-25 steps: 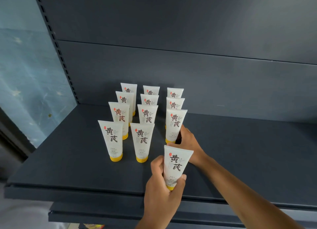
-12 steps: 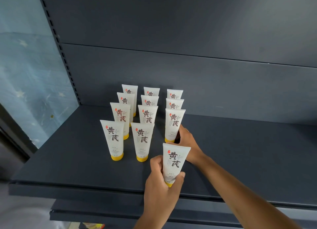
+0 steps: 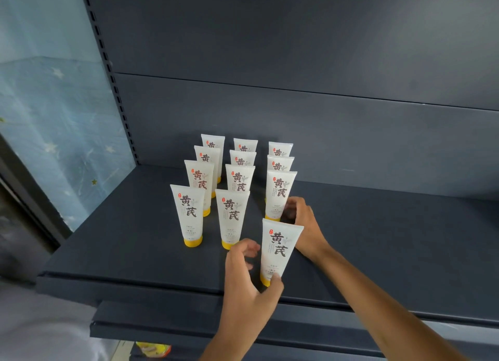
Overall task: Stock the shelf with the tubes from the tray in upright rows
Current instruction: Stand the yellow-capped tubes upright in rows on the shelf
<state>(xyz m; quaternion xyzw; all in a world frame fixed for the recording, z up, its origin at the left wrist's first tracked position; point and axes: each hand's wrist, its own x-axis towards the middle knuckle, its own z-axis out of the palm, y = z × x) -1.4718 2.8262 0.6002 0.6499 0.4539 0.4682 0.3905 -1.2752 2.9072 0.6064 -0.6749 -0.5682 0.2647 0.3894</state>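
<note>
yellow-capped front tube [image 3: 280, 248] stands upright near the shelf [image 3: 121, 239] edge, my left hand [image 3: 247, 279] with thumb on its cap, fingers loosely curled beside it; grip unclear. just behind, my right hand [image 3: 303, 225] curls at the base of the next tube [image 3: 280, 190], hold unclear.

Dark slate back panel [image 3: 297, 50] beside a slotted upright [image 3: 105, 63] — pale blue star-printed wall [image 3: 54, 104] at left
</note>
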